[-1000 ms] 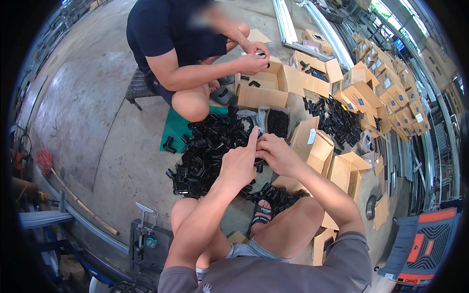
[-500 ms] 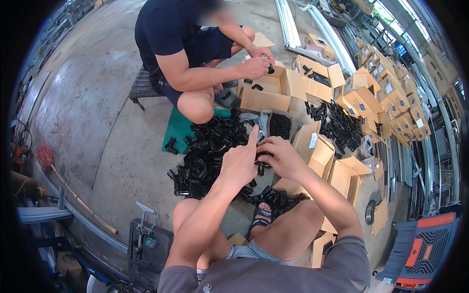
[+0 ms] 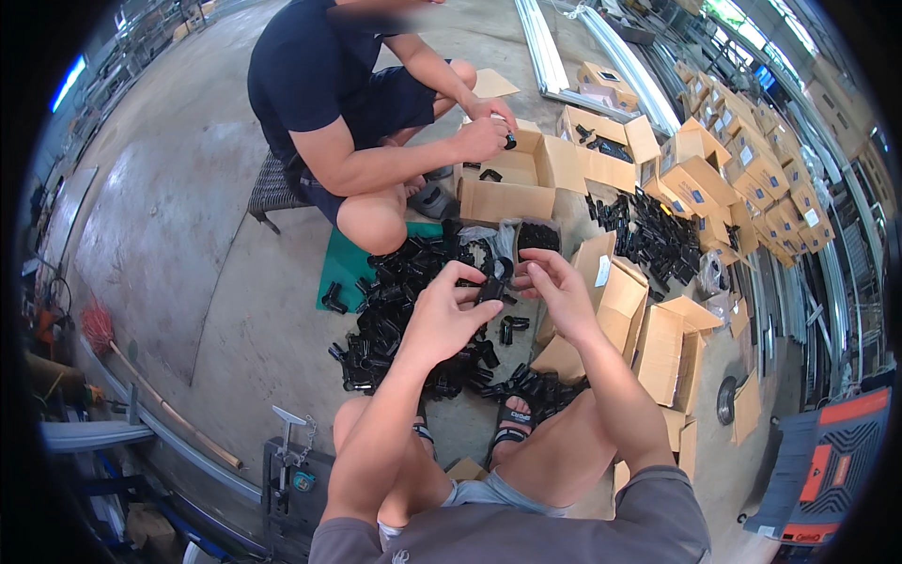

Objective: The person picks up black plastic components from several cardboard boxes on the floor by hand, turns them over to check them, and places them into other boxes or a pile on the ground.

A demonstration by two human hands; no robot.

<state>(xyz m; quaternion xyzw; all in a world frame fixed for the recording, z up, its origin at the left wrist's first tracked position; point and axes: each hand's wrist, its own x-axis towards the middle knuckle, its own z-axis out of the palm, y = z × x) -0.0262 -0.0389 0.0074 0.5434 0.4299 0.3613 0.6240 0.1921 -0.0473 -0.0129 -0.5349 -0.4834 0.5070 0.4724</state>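
My left hand is closed around a black pipe fitting, thumb on top and fingers behind it. At the fitting's right end, my right hand has its thumb and fingertips drawn together; anything small between them is too hard to make out. Below the hands, one loose fitting lies on the concrete. A big heap of similar black fittings spreads to the left, and a smaller pile sits beside my right foot. Just beyond my hands stand a clear plastic bag and a box of small black parts.
Across from me a seated person holds a dark part over an open carton. Open cartons stand at my right, near another fitting pile and stacked boxes. A green mat lies under the heap.
My left index finger, stretched out before, is now bent, and the fitting shows in that hand. My right hand has drawn slightly right, opening a gap between the hands. The view has shifted a little.
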